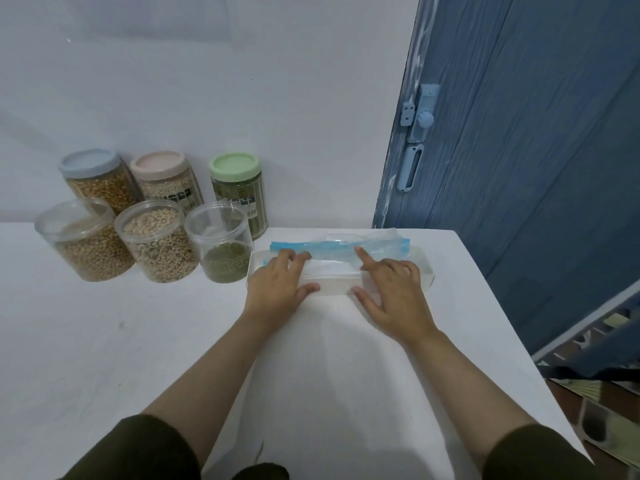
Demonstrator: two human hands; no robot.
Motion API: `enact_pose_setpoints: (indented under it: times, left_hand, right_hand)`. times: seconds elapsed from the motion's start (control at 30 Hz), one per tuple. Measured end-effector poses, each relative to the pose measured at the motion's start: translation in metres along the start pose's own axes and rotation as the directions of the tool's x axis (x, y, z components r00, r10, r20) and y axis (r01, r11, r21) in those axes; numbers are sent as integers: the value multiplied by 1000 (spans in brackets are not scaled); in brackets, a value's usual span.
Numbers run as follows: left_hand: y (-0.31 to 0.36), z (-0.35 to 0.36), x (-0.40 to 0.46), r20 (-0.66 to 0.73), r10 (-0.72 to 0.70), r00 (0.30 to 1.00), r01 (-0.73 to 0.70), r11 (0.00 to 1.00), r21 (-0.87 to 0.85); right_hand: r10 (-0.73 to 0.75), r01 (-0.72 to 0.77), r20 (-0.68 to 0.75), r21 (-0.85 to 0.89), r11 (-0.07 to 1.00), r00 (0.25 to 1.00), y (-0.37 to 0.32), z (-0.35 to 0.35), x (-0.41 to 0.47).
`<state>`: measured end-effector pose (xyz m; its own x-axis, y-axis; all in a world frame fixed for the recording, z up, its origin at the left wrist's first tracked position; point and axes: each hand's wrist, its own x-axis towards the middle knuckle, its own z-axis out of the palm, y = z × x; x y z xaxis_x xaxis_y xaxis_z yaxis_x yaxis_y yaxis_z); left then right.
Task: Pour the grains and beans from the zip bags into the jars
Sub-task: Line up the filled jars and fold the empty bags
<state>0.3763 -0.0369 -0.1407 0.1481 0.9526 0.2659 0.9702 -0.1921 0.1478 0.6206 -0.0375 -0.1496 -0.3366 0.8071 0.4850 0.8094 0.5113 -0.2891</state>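
Zip bags [341, 249] part-hidden by hands, contents not discernible | laid in white tray [427, 275] | left hand [277, 284], right hand [393, 292] fingers spread flat, pressed on bags.

Clear, blue-strip plastic zip bags [341, 249] are lying flat, emptied, in a white rectangular tray. Three lidless clear plastic jars [157, 240] of grains and beans are standing upright to their left.

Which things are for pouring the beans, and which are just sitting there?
For the job: the zip bags in the white box, under the left hand and right hand; the three open jars.

Just there: the three lidded jars, the blue door.
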Motion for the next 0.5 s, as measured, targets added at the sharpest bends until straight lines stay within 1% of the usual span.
enact_pose_setpoints:
  times: [0.03,0.1,0.17,0.2,0.3,0.4,0.5]
  left_hand:
    - [-1,2,3,-12,4,1000,-3,1000,31]
    - [0,6,9,-54,15,998,-9,994,110]
    - [-1,11,16,-76,11,997,0,991,137]
    - [-1,12,20,-57,-3,998,10,992,126]
    - [-3,13,33,-35,-16,999,19,995,100]
    - [-8,13,43,24,-34,999,31,994,107]
    - [-9,18,49,-19,-26,999,28,994,102]
  right_hand:
    - [15,-15,1,-53,998,1000,4,4,-2]
    - [100,-100,-7,-125,987,995,8,10,2]
    - [158,-154,16,-153,976,987,6,16,11]
    - [177,-170,35,-152,974,984,4,17,18]
    - [180,-171,56,-146,974,982,3,19,40]
    - [184,-166,90,-179,970,979,12,24,57]
    - [185,-155,113,-232,960,976,25,27,66]
